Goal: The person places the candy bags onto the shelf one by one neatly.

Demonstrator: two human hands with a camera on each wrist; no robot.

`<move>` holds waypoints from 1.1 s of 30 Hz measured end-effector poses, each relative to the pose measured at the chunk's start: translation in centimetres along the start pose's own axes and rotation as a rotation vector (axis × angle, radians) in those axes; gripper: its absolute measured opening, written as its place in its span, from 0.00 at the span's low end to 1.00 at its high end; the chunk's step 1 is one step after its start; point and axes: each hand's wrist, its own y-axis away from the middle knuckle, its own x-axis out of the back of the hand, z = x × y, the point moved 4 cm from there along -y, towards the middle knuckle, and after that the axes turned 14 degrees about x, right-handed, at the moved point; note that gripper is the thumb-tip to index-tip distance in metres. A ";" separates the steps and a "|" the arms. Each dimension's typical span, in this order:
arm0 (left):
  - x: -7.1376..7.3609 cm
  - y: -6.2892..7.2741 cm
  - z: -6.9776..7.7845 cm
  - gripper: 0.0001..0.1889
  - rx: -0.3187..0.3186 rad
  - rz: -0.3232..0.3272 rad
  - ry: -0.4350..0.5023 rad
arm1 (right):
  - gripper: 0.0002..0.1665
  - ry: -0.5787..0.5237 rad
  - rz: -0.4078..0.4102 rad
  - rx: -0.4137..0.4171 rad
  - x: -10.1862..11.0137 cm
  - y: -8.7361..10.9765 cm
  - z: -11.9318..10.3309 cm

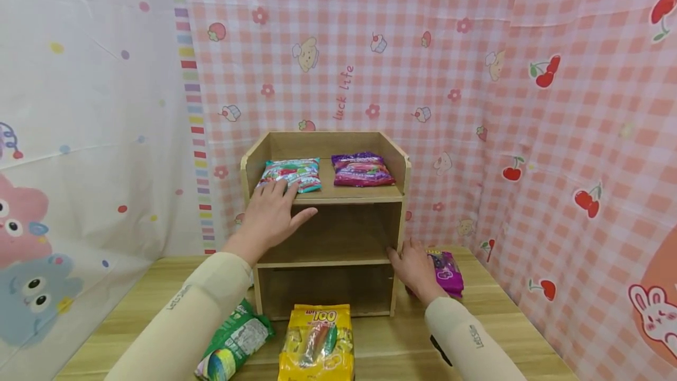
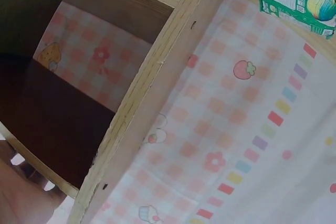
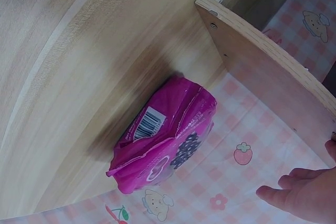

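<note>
My left hand (image 1: 270, 210) lies over the front left of a teal candy bag (image 1: 307, 172) on the top shelf, fingers extended and thumb spread to the right. Only part of this hand (image 2: 23, 195) shows in the left wrist view, by the shelf edge. Beside the right side panel of the wooden shelf (image 1: 338, 262) is my right hand (image 1: 415, 269). In the right wrist view, its thumb is at the panel edge while its other fingers (image 3: 283, 192) extend apart from the panel. Behind that hand, a magenta candy bag (image 3: 163, 135) sits on the table.
A purple candy bag (image 1: 362, 169) lies at the right of the top shelf. In front of the shelf, a yellow candy bag (image 1: 317, 346) and a green bag (image 1: 238, 340) rest on the wooden table (image 1: 508, 328). Patterned curtains (image 1: 338, 46) hang behind and at the sides.
</note>
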 end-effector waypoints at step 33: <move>-0.1 -0.2 0.5 0.50 0.038 -0.053 0.022 | 0.33 -0.011 -0.009 0.000 0.0 0.0 0.1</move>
